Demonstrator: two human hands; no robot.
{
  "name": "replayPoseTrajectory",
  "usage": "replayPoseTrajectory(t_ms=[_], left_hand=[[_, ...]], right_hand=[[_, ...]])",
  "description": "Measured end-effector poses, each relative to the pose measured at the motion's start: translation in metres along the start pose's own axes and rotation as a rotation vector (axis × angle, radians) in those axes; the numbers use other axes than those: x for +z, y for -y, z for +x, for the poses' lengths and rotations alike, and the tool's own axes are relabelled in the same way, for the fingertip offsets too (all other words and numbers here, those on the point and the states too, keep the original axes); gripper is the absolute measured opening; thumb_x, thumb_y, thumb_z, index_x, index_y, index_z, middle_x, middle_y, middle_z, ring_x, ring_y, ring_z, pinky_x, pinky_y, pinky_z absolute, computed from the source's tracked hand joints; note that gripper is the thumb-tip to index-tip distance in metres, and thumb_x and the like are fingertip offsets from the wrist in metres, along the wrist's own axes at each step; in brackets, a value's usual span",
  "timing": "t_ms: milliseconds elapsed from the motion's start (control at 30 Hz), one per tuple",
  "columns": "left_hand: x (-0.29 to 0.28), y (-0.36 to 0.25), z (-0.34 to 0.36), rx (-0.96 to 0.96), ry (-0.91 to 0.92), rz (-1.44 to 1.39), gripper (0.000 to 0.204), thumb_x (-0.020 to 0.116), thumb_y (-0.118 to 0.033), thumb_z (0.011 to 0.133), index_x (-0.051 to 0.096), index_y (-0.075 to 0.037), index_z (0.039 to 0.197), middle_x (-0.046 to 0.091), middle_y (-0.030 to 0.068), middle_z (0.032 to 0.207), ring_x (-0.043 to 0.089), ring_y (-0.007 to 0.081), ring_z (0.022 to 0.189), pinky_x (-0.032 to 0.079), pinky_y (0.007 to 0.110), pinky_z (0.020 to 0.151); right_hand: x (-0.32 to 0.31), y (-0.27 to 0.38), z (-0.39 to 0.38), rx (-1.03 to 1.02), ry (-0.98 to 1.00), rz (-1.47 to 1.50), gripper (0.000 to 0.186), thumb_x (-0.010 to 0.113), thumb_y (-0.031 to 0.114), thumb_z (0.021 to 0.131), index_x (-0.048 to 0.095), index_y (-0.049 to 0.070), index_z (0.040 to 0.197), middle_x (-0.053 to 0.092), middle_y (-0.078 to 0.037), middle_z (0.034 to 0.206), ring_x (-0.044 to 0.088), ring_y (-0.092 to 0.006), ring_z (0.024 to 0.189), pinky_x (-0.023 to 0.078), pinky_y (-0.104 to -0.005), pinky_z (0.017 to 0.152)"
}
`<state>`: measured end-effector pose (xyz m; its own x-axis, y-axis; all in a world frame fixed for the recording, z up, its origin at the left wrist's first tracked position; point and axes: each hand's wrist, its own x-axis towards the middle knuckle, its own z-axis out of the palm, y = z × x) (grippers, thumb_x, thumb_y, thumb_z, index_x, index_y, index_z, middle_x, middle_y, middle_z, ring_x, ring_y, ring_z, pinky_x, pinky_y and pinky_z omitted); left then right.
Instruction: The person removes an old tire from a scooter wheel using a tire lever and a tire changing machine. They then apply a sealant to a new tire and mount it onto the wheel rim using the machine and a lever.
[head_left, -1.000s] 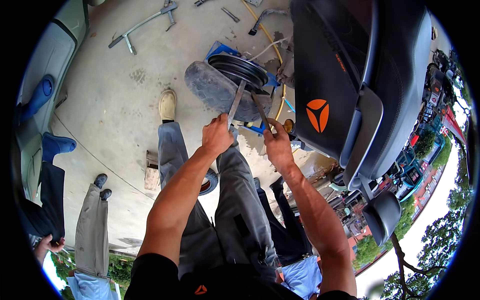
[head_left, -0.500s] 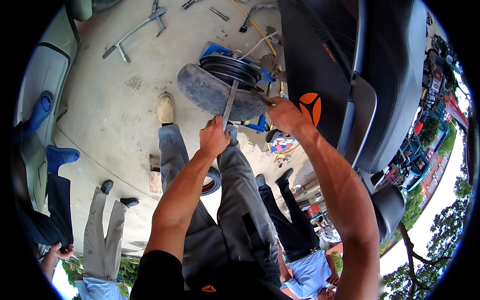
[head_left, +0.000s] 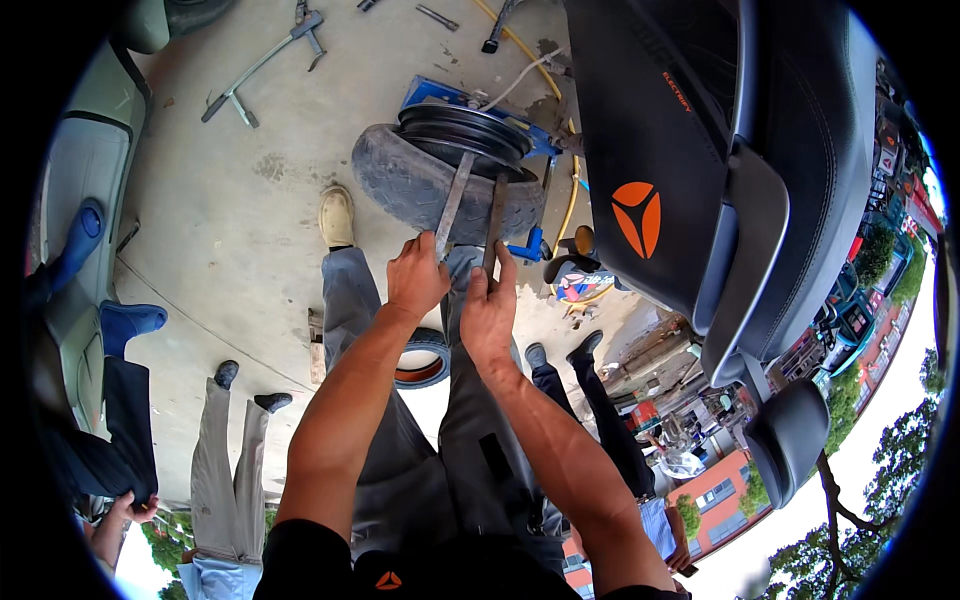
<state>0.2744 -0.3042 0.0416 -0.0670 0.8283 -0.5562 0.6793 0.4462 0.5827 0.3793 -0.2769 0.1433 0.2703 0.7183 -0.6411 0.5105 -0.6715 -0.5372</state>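
My left hand is closed on a pale flat metal lever, whose upper end reaches in between a black wheel rim and a worn black tyre. My right hand, beside it, grips a darker flat lever that also runs up to the rim. The tyre hangs tilted round the lower side of the rim, which rests on a blue metal stand. Where each lever tip sits exactly is hidden.
A black scooter seat and body crowd the right. A T-handled tool and yellow hose lie on concrete. A loose tyre is behind my legs. Other people's legs stand left and right; a green-grey vehicle borders the left.
My right hand has swung down and leftward since half a second ago, its lever now nearly upright beside the other one. My left hand has moved only slightly.
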Motion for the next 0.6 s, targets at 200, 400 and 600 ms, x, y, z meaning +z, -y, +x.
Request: replayPoseTrajectory(t_ms=[200, 400, 600], left_hand=[[0.0, -0.003, -0.007, -0.027, -0.032, -0.024, 0.038, 0.075, -0.01, 0.079, 0.054, -0.004, 0.11, 0.072, 0.0185, 0.099, 0.071, 0.0392, 0.095, 0.059, 0.054, 0.076], [-0.001, 0.006, -0.003, -0.006, -0.039, -0.049, 0.037, 0.074, -0.008, 0.079, 0.054, -0.004, 0.11, 0.072, 0.0187, 0.099, 0.071, 0.0397, 0.094, 0.058, 0.055, 0.076], [-0.004, 0.02, -0.003, -0.01, -0.029, -0.11, 0.041, 0.072, -0.009, 0.08, 0.053, -0.003, 0.116, 0.072, 0.0226, 0.098, 0.071, 0.0454, 0.089, 0.057, 0.058, 0.076]], right_hand=[[-0.06, 0.057, 0.03, 0.135, 0.191, -0.232, 0.053, 0.061, 0.019, 0.104, 0.045, 0.005, 0.152, 0.073, -0.03, 0.111, 0.072, -0.0475, 0.106, 0.055, -0.0493, 0.094], [-0.138, 0.114, 0.123, 0.486, 0.495, -0.229, 0.047, 0.062, 0.019, 0.101, 0.06, 0.007, 0.147, 0.059, -0.006, 0.078, 0.052, -0.0161, 0.056, 0.038, -0.0334, 0.044], [-0.093, 0.044, 0.055, 0.081, 0.276, -0.416, 0.049, 0.06, 0.022, 0.106, 0.051, 0.007, 0.152, 0.073, -0.027, 0.121, 0.071, -0.0457, 0.113, 0.053, -0.0477, 0.099]])
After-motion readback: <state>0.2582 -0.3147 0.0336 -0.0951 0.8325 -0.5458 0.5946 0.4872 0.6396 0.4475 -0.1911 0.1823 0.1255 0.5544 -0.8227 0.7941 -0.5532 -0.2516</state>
